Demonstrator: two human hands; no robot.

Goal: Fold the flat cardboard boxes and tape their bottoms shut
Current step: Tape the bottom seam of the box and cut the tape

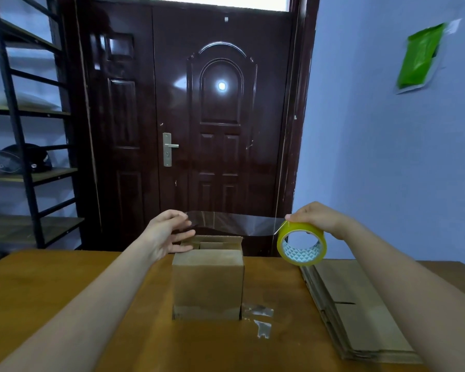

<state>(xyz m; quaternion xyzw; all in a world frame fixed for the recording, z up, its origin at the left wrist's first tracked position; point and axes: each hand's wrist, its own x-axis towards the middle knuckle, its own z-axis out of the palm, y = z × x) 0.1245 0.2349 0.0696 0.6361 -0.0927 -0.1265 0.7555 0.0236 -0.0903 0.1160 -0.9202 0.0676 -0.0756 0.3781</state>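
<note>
Stretching clear tape (234, 224) above folded box (208, 280) standing mid-table (65, 304) | left hand (169, 234) pinches the free end, other fingers spread | right hand (317, 217) grips yellow roll (301, 244) from above | flat boxes (360, 312) stacked right

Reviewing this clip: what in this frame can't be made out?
Head view only:
- Box bottom: faces the table, hidden.
- Left hand fingertips on the tape strip: clear film, contact uncertain.
- Flat cardboard stack: right arm covers part; count unclear.
- Shelf items: dark, blurred.
</note>
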